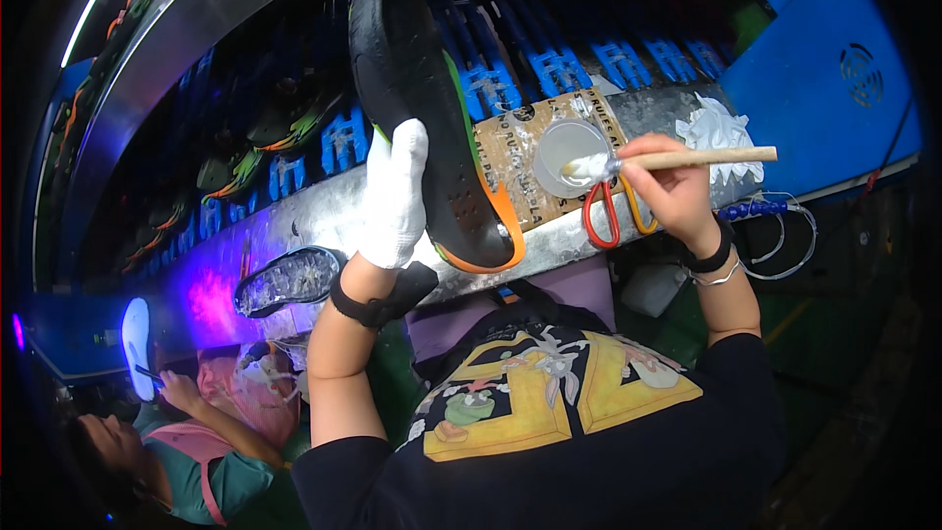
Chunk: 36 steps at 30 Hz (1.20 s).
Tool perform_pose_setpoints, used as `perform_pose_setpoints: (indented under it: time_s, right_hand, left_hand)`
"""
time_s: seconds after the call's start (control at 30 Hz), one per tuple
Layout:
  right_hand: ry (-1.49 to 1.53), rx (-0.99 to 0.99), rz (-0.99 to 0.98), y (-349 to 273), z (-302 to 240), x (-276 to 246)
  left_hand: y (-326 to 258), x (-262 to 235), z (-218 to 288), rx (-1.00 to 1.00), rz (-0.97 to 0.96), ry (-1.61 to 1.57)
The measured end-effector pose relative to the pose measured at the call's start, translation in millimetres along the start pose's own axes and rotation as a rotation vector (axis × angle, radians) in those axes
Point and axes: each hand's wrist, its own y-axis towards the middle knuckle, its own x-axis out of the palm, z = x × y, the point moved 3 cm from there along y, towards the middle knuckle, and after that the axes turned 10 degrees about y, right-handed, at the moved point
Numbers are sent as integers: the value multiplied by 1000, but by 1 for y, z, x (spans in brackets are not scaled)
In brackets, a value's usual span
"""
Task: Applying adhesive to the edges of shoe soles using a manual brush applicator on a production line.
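Observation:
My left hand point(396, 198), in a white glove, is closed on a long black shoe sole point(440, 152) with orange and green edging. The sole stands tilted up, its orange-edged end toward me. Bare-fingered, my right hand point(671, 186) grips the wooden handle of a brush point(731, 155). White, wet-looking bristles rest at or just over a round dish point(559, 149) of pale liquid; I cannot tell whether they touch it. The dish sits on a piece of printed cardboard point(510, 177). Beneath the brush are a red loop point(601, 221) and a yellow one, apparently scissor handles.
Crumpled white tissue point(721, 132) lies right of the dish, before a blue machine housing point(834, 79). Another sole point(287, 281) lies on the metal bench point(324, 211) at left. Blue racks line the back. At lower left, another person point(206, 451) brushes a pale sole.

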Motion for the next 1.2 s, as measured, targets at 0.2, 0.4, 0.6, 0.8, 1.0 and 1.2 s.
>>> perform_pose_setpoints:
  time_s: [0.2,0.4,0.6,0.8,1.0,1.2]
  right_hand:
    - [-84,-81,-260,0,-20,34]
    - [-118,-84,-332,5,-16,46]
    - [-37,-108,-374,1,-17,53]
    - [31,-112,-384,-4,-18,58]
    - [181,-12,-270,-9,-10,59]
    - [251,243,-255,-6,0,53]
  left_hand:
    - [2,6,12,41,-25,88]
    - [1,8,21,149,13,260]
    - [-1,7,27,250,31,245]
    - [-3,10,28,279,52,290]
    - [1,6,20,249,59,259]
    - [3,2,16,233,44,251]
